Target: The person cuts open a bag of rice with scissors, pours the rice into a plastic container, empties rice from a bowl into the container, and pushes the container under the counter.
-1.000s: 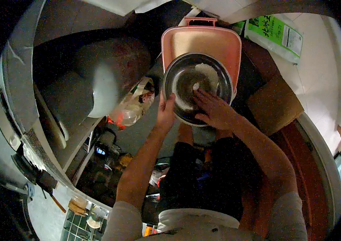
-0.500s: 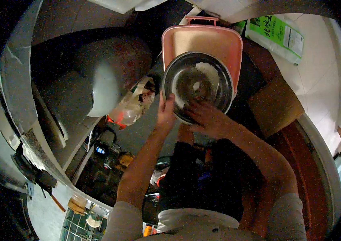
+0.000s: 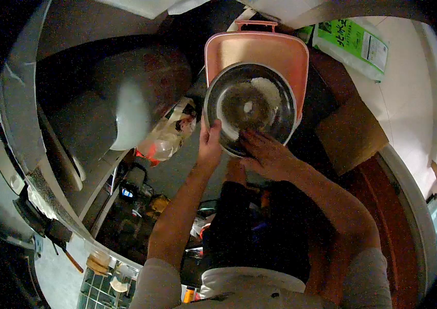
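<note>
A round metal bowl [image 3: 286, 103] with white powdery matter clinging to its inside is held over the near part of a pink rectangular bin [image 3: 301, 51]. My left hand [image 3: 210, 144] grips the bowl's left rim, thumb on the inner side and fingers hidden behind. Inside the bowl's near edge lies my right hand [image 3: 265, 153], its fingers somewhat spread and pointing up and left. I make out nothing in it. A small whitish lump [image 3: 248, 107] shows near the bowl's middle.
Left of the bowl is a clear plastic bag [image 3: 169, 136] with red at its end. A cardboard piece [image 3: 352, 136] stands at the right. A green and white package [image 3: 352, 46] lies at the upper right. Cluttered items fill the lower left.
My right hand has moved from near the bowl's middle down to its near edge. The bowl and my left hand have shifted slightly up and left.
</note>
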`<action>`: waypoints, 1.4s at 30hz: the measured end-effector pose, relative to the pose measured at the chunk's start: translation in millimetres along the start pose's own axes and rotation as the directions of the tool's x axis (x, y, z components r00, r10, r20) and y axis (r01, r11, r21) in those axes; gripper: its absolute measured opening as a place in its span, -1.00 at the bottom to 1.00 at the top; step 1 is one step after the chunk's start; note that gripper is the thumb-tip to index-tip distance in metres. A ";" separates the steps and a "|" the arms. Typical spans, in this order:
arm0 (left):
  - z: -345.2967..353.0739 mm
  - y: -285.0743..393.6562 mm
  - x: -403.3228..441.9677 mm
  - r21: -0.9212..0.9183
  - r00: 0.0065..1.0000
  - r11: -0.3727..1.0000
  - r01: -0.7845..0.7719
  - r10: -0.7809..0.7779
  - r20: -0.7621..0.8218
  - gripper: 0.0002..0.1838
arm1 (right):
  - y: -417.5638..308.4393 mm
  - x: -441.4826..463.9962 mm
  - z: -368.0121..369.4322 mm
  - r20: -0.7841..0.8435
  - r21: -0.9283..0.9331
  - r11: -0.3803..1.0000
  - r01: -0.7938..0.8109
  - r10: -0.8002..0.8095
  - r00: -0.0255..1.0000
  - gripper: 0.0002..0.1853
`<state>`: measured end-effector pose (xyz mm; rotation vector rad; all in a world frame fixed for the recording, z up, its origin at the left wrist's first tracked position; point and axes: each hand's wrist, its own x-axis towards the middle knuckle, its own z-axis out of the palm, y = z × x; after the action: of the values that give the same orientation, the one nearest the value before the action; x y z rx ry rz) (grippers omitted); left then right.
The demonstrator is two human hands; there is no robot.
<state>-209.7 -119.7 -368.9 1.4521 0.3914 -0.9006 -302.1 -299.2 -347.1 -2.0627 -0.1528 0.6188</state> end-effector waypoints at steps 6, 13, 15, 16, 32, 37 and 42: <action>42.0 19.7 -19.8 -0.067 0.989 0.988 -0.138 0.133 -0.066 -0.41 | 18.5 19.1 15.5 -0.192 -0.086 0.883 -0.461 0.439 0.878 -0.35; 20.5 -28.6 -4.5 -0.073 0.966 0.964 -0.255 0.250 -0.065 -0.38 | 6.2 20.7 31.2 -0.010 -0.368 0.927 -0.075 0.077 0.997 -0.33; 22.9 -26.2 -12.9 -0.012 0.975 0.979 -0.202 0.200 -0.100 -0.39 | 1.3 28.1 17.6 -0.121 0.068 0.862 -0.502 0.507 0.854 -0.41; 26.4 -18.3 -16.7 0.052 0.978 0.987 -0.155 0.160 -0.137 -0.40 | 13.6 31.9 18.3 -0.125 0.067 0.862 -0.502 0.507 0.853 -0.41; 28.2 5.1 3.0 -0.178 0.866 0.924 0.338 -0.379 -0.326 -0.48 | 5.3 -19.4 -36.7 -0.125 -0.170 0.984 -0.059 0.038 0.991 -0.61; 44.4 46.1 22.2 0.011 0.779 0.806 0.592 -0.569 -0.261 -0.45 | 23.9 -9.4 -32.7 -0.252 0.004 0.986 -0.168 0.164 0.954 -0.75; 24.4 0.9 36.8 -0.154 0.840 0.833 0.531 -0.542 -0.037 -0.45 | 31.6 -7.6 -35.7 -0.341 0.024 0.992 -0.126 0.127 0.932 -0.69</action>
<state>-192.7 -153.5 -391.7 1.2660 0.9399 -1.2376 -295.5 -346.3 -355.2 -2.1556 0.1845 0.3269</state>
